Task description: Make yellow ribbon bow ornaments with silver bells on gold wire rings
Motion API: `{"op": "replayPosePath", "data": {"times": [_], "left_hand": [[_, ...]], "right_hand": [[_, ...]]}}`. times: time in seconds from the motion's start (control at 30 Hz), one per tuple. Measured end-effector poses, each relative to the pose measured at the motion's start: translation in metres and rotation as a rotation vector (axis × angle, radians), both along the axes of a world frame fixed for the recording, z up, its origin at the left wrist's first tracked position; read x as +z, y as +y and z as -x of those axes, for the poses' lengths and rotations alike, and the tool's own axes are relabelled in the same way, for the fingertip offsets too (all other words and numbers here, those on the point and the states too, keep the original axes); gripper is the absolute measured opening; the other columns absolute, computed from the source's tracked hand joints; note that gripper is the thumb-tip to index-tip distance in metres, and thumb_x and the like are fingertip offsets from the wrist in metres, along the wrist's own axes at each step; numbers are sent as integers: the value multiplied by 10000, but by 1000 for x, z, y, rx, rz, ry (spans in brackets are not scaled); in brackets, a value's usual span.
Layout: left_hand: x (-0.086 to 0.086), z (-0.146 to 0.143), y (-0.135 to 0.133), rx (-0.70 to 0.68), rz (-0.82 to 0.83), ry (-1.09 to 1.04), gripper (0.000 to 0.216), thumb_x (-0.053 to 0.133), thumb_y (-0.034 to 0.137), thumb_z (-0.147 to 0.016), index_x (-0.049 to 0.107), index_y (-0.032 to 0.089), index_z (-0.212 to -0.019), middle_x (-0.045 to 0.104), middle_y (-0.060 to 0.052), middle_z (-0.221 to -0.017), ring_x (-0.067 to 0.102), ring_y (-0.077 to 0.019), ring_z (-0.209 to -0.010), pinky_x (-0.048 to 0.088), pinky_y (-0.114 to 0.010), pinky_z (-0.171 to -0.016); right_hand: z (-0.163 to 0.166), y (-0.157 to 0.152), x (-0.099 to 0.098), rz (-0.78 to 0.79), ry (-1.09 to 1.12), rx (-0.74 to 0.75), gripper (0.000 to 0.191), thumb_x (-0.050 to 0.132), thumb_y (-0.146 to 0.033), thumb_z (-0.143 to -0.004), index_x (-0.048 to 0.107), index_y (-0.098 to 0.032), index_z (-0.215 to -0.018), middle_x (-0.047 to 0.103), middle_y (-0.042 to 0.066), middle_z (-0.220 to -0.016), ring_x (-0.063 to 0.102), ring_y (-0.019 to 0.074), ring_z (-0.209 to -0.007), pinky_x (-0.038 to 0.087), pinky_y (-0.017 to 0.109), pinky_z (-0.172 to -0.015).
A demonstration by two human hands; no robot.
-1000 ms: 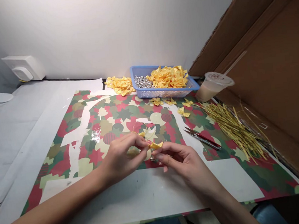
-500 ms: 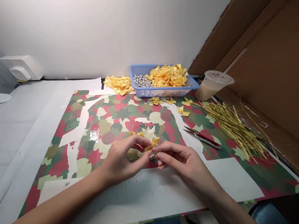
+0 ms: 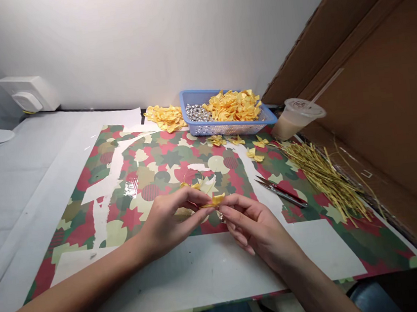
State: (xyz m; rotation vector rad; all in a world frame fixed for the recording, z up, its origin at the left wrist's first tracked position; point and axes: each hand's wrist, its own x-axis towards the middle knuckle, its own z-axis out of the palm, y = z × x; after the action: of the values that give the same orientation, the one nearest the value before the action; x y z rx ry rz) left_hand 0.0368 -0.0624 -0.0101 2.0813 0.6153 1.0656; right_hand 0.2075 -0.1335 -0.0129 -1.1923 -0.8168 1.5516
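Note:
Between my two hands, over the middle of the table, is a yellow ribbon bow (image 3: 217,199). My left hand (image 3: 175,216) pinches its left end between thumb and forefinger. My right hand (image 3: 250,221) has thumb and forefinger closed at its right side, and a small silver bell (image 3: 221,216) hangs by those fingertips. Whether a thin wire or thread joins bell and bow is too small to tell. Just beyond my left fingers lies a thin wire ring (image 3: 194,176) with some yellow on it, partly hidden by the hand.
At the wall stands a blue basket (image 3: 231,128) of silver bells and yellow bows, beside a yellow pile (image 3: 165,118). Loose bows (image 3: 255,155), scissors (image 3: 281,191), a bundle of gold-green twist stems (image 3: 322,178) and a tilted drink cup (image 3: 297,117) lie to the right, along cardboard (image 3: 382,108).
My right hand has shifted slightly right and its lower fingers have opened out. The bell has moved right with it, from between both thumbs to below my right fingertips. The bow has flattened.

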Motion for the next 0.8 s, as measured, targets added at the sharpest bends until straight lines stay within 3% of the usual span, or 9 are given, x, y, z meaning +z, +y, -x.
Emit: {"op": "replayPosePath", "data": {"times": [0.1,0.37,0.53,0.8], "left_hand": [[0,0,-2,29,-6,12,22,645,147,-820,664,149,-832,749,-43,-762,699,-130,-631,612,-209,-582],[-1,-3,-6,61,161,30,73,630,157,-809,674,132,-756,750,-67,-738,709,-154,-632,616,-235,-595],[-3,-4,-7,50,222,46,98,620,166,-811,665,128,-733,745,-72,-727,703,-154,-630,601,-225,-575],[-4,-6,-6,42,304,70,115,617,185,-814,668,129,-728,747,-80,-756,698,-164,-649,584,-237,-581]], "right_hand": [[4,-1,1,-60,-113,-66,268,689,-440,-776,618,-185,-821,366,-83,-526,254,48,-430,195,175,-374],[11,-4,1,-177,-246,-115,232,634,-418,-824,578,-199,-769,354,-52,-620,311,103,-573,284,231,-539],[13,-3,0,-141,-316,-95,257,599,-442,-834,552,-197,-776,203,-79,-584,210,100,-534,242,236,-529],[14,-1,1,-164,-381,-101,248,597,-429,-818,549,-199,-737,274,-74,-566,251,91,-504,278,225,-511]]}}
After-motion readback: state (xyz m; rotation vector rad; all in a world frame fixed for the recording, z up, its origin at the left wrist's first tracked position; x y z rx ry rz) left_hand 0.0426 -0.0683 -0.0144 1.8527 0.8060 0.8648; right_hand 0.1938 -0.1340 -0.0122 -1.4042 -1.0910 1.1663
